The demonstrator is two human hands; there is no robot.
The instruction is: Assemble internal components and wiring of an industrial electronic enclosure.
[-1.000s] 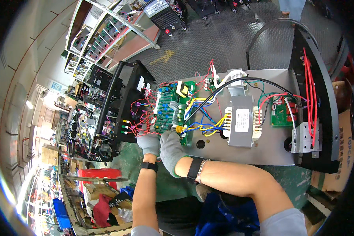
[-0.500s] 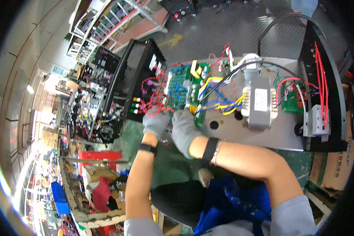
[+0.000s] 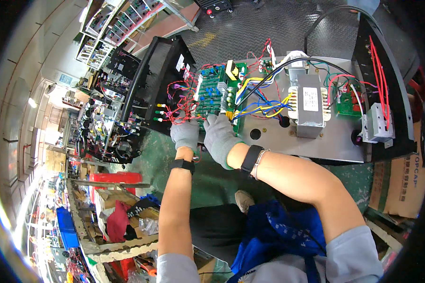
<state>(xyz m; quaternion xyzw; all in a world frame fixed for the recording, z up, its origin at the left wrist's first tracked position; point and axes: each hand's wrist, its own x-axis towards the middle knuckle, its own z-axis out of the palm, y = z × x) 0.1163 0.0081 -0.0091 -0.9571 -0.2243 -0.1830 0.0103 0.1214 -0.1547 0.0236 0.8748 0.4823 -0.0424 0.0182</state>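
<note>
Reaching in, gloved left hand (image 3: 185,134) by red wires (image 3: 188,109), gloved right hand (image 3: 220,140) just beside it at near edge of green board (image 3: 211,104), grips too hidden to tell, board at left end of metal plate (image 3: 288,147), gray coil block (image 3: 310,106) farther right.

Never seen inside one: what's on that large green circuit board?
The large green circuit board carries blue parts and a yellow-black block; the right hand hides part of its near edge.
</note>
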